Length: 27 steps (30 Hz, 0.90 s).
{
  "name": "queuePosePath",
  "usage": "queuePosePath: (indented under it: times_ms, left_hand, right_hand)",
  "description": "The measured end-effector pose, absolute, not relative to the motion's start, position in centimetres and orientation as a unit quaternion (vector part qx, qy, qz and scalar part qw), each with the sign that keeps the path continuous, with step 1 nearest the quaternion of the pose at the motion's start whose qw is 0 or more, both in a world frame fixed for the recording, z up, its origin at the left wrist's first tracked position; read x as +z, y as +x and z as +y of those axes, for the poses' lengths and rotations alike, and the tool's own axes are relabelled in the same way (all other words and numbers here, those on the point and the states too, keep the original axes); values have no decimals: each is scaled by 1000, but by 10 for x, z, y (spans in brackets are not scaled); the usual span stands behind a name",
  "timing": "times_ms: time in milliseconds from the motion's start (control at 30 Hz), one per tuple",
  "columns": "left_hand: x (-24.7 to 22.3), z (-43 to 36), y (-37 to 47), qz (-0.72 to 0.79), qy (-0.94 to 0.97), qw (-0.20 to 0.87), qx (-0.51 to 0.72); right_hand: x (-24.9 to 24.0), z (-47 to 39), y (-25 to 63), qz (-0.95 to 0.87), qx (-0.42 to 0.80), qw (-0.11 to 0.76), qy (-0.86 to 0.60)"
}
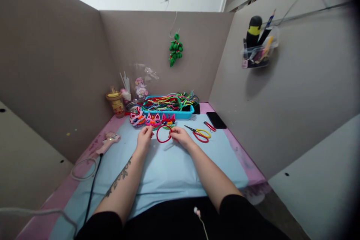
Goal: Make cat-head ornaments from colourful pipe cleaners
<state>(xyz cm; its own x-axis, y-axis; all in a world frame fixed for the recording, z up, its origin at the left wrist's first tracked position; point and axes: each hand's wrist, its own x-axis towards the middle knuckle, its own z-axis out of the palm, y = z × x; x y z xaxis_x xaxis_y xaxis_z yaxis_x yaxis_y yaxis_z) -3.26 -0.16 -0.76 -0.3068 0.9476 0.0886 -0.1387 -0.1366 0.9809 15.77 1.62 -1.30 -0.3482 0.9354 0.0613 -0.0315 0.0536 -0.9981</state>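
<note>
Beyond both hands stood a blue tray, heaped with a tangle of multicoloured fuzzy stems. Farther out past the left hand were a lidded brown cup, a white holder with pale sticks rising from it, and a metal bowl, its contents hard to make out and its front partly covered. High to the right of the right hand, a clear box on the partition carried a black-and-yellow tool, a pencil and other pieces too crowded to tell apart.

The right hand pinched a red ring by its right edge, between the two hands; its fingers hid that part of the rim. The left hand's fingertips were drawn together just beside the opposite edge; whether they gripped anything could not be told. The ring's opening faced the camera, its outline nearly round, with no clear long axis.

Just beyond the left hand sat colourful fuzzy animal heads, the lower parts of some blocked from view. Scissors lay right of the right hand, blades towards it.
</note>
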Motion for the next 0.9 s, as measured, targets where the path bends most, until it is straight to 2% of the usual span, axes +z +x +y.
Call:
queuePosePath:
  times_ms: [100,167,233,300,400,633,767,900]
  left_hand:
    - [-10,1,-41,538,408,361,644]
    - [-9,1,-45,556,411,343,635]
    - [-7,-2,-48,569,427,342,614]
    - [-4,-6,-49,577,466,328,584]
    - [-3,-16,-51,567,578,271,521]
    - [-13,-41,-56,562,742,152,331]
    - [-14,-50,-50,589,773,137,191]
    - [-10,-53,-43,578,792,132,146]
  right_hand:
    - [-18,16,162,-606,592,359,-392]
    - [-22,15,164,-645,565,316,-406]
    - [-25,15,165,-692,496,308,-425]
    - [-26,16,166,-723,415,336,-438]
    - [-26,17,167,-748,345,353,-444]
    - [-28,15,163,-861,219,280,-364]
    - [-29,10,159,-882,180,231,-369]
    - [-28,7,159,-896,160,178,-373]
